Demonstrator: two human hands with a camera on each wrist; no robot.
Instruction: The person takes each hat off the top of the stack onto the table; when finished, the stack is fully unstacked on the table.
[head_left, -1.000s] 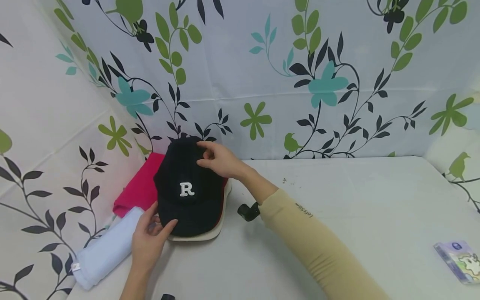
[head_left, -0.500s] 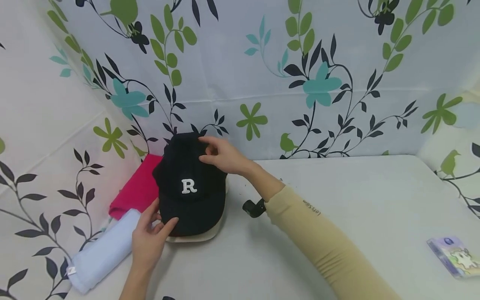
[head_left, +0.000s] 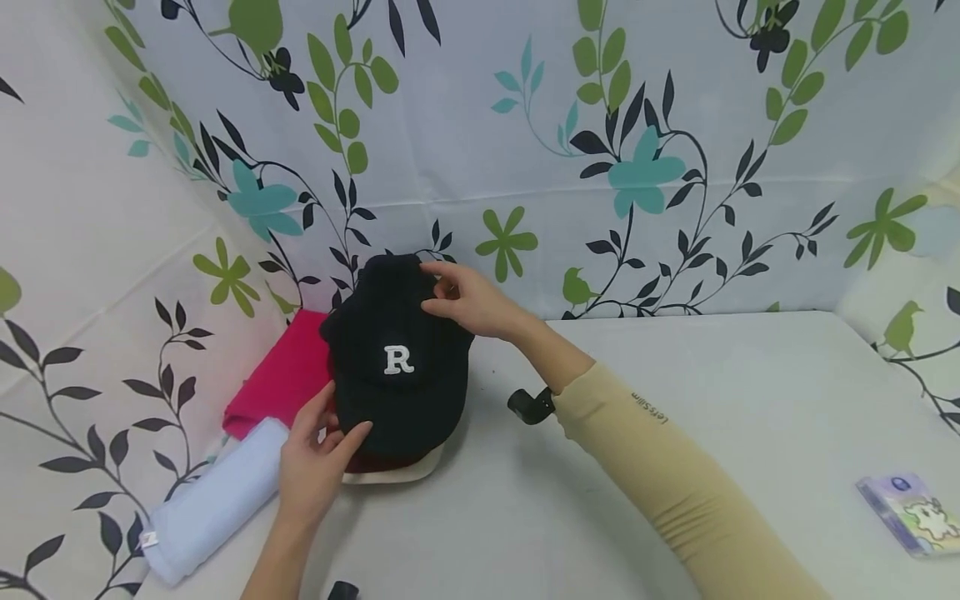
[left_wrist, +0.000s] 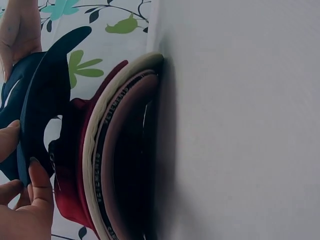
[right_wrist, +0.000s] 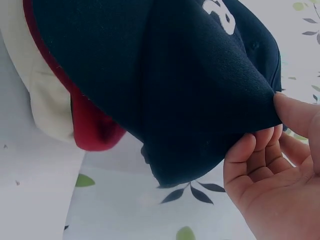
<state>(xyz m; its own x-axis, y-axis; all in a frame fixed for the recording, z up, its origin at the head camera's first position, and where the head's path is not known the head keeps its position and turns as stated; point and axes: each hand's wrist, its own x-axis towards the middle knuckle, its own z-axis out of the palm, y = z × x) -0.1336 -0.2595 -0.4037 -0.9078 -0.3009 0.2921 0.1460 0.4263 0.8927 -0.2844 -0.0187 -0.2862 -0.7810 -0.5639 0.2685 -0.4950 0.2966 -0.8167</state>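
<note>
A black baseball cap (head_left: 408,408) with a white letter R tilts above a stack of caps. My left hand (head_left: 318,458) pinches its brim at the lower left. Near the top of the crown, my right hand (head_left: 472,300) grips the fabric between thumb and fingers, as the right wrist view shows on the cap (right_wrist: 200,90). In the left wrist view a gap separates the lifted brim from a dark red cap (left_wrist: 75,205). Under that sit a cream cap brim (left_wrist: 90,150) and a pinkish brim (left_wrist: 109,165) with lettering along its band.
Left of the stack lie a folded pink-red cloth (head_left: 273,375) and a rolled light blue towel (head_left: 217,500). A purple illustrated box (head_left: 911,512) lies at the table's right. The leaf-patterned curtain (head_left: 465,125) hangs behind the white table (head_left: 712,400).
Both hands have shifted right and slightly up with the black cap. It has come away from the stack, and more of the dark red cap beneath shows.
</note>
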